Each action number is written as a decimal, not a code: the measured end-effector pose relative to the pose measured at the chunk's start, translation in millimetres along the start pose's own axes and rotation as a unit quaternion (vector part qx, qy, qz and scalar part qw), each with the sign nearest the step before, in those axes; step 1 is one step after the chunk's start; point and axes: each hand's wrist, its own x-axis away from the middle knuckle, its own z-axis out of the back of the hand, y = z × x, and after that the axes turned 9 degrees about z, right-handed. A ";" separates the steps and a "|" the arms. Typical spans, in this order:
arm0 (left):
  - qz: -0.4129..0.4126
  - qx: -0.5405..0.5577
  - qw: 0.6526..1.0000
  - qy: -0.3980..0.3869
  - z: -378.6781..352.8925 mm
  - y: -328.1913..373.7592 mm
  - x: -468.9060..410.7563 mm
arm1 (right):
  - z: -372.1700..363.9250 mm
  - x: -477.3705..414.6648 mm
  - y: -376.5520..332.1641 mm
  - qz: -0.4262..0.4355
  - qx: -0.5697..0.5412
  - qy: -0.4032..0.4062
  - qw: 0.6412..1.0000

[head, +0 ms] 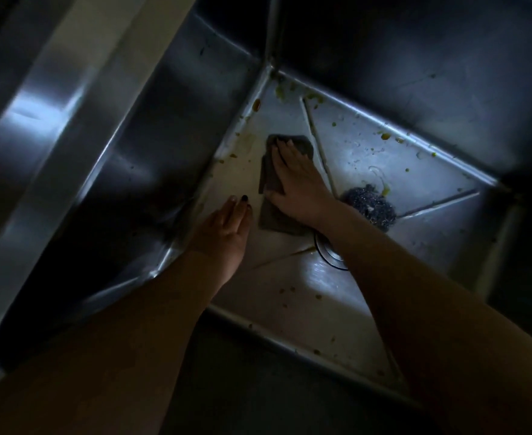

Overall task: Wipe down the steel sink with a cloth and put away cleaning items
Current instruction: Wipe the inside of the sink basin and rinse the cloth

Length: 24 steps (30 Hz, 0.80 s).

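The right hand (292, 180) presses flat, fingers spread, on a dark grey cloth (274, 221) lying crumpled on the food-flecked steel sink (368, 142) floor; the left hand (223, 227) rests open, empty.

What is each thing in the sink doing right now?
Right hand: flat, pressing the cloth.
Left hand: open, empty, resting on the sink floor.
Cloth: spread flat under the hand.
Scrubber: lying loose by the drain.
Sink: dirty, food bits scattered.
Drain: partly hidden.

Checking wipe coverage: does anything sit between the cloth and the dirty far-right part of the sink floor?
Yes. A steel scrubber lies on the sink floor just right of the right hand, which presses the cloth flat. Left hand rests beside it, empty.
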 end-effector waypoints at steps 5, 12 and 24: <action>0.007 0.012 1.000 -0.016 2.3 0.9 -0.7 | -5.8 18.0 -4.5 -0.002 0.021 -0.005 1.000; 0.012 0.035 0.999 -0.016 -2.7 1.1 -3.5 | -15.0 4.1 -17.8 -0.049 0.028 0.076 0.995; 0.011 0.028 1.000 -0.003 -5.4 -0.3 -2.6 | -6.2 -34.7 -19.2 -0.113 0.070 0.158 0.978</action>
